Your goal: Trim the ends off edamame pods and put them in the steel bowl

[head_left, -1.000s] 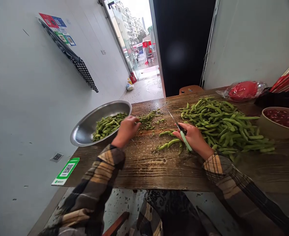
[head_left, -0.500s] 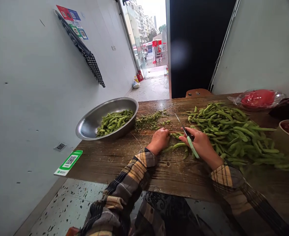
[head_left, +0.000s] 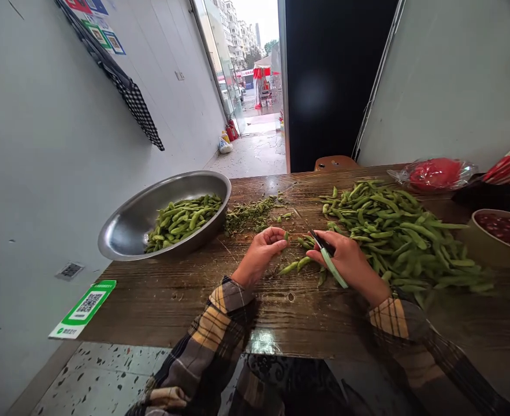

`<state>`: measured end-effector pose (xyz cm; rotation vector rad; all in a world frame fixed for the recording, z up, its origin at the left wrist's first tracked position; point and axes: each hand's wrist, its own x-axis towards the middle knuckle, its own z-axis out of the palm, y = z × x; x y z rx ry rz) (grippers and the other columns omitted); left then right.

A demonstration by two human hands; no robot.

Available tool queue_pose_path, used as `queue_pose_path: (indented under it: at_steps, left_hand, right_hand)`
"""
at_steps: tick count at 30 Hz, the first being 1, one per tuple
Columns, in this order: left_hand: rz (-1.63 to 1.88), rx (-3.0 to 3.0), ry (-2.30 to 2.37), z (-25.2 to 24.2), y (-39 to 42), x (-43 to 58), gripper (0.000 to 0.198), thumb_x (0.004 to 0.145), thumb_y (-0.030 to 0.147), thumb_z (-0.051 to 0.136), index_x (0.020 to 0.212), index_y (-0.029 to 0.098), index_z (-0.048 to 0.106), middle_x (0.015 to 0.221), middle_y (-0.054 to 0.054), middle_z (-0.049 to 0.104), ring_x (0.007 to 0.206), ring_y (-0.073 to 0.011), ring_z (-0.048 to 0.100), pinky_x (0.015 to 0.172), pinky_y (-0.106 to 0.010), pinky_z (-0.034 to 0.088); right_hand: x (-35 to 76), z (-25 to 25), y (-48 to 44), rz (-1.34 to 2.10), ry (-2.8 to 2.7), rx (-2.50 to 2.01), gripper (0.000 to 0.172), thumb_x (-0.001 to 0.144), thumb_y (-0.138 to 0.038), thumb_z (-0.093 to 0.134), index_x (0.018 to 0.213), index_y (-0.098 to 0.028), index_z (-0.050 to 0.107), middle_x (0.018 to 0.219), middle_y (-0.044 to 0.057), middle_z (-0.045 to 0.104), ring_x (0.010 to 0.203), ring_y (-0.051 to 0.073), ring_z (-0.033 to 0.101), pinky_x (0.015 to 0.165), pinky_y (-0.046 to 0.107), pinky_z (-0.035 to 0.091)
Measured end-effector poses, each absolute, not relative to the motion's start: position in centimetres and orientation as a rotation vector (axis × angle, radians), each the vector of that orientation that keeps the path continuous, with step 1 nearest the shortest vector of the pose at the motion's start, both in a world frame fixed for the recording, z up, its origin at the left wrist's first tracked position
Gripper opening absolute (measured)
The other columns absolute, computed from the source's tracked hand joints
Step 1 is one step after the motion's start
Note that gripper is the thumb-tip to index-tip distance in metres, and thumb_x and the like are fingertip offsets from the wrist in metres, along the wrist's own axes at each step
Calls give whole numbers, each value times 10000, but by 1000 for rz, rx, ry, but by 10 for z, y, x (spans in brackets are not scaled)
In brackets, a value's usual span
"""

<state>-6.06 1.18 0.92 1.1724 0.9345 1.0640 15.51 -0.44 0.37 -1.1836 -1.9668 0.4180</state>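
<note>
My left hand pinches a green bean pod just above the wooden table. My right hand is closed round scissors with a pale green handle, their blades pointing away from me. A few loose pods lie between my hands. A big heap of pods spreads to the right. A steel bowl at the left holds trimmed pods, and a pile of cut tips lies beside it.
A brown bowl of red things and a wrapped red item stand at the far right. A chair back shows beyond the table. A white wall runs along the left, and an open doorway lies ahead.
My left hand came back from the steel bowl to the loose pods and picked one up. My right hand stayed put with the scissors.
</note>
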Motion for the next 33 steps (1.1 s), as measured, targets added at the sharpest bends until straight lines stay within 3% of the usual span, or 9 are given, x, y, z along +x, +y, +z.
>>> queue_pose_path:
  at_steps: [6,11,17,21,29,33]
  left_hand:
    - [1063,1238,1001,11,7,-60,292,742,364,712,920,133,695,641,29,527,515,-48,380,475,-193,270]
    - [1019,1377,1030,19,0,-54,258,741,373,712,827,130,703,662,10,568,559,-69,414,529,-205,328]
    - [1016,1444,992,21,-4,-51,262,753,359,707,881,131,724,813,-49,676,706,-130,546,665,-236,419]
    - [997,1457,970,21,-6,-50,252,762,352,701,889,136,728,776,-39,673,646,-113,526,616,-225,405]
    - [1015,1468,934,17,-7,-49,268,777,361,684,891,121,721,808,-61,673,754,-151,574,719,-262,438]
    - [1023,1455,919,15,-6,-49,267,755,370,701,840,117,706,775,-42,642,698,-121,542,652,-236,423]
  right_hand:
    - [154,11,-13,460,-2131,-1224,468,781,-414,692,1196,-213,610,1046,77,668,868,236,656,766,357,523]
    - [152,13,-16,500,-2199,-1250,515,756,-410,718,1214,-214,587,1074,63,641,791,202,644,725,338,519]
    - [150,11,-18,523,-2222,-1192,544,740,-401,732,1232,-241,561,1056,53,632,741,182,625,682,324,517]
    - [149,9,-17,531,-2207,-1156,568,741,-413,729,1248,-227,552,1086,74,624,805,207,635,727,351,530]
    - [151,1,-16,457,-2211,-1132,515,775,-441,687,1235,-236,576,1058,87,641,840,236,652,728,366,540]
    - [152,-9,-14,410,-2206,-1118,445,813,-450,650,1186,-210,604,1065,108,663,928,274,657,796,399,535]
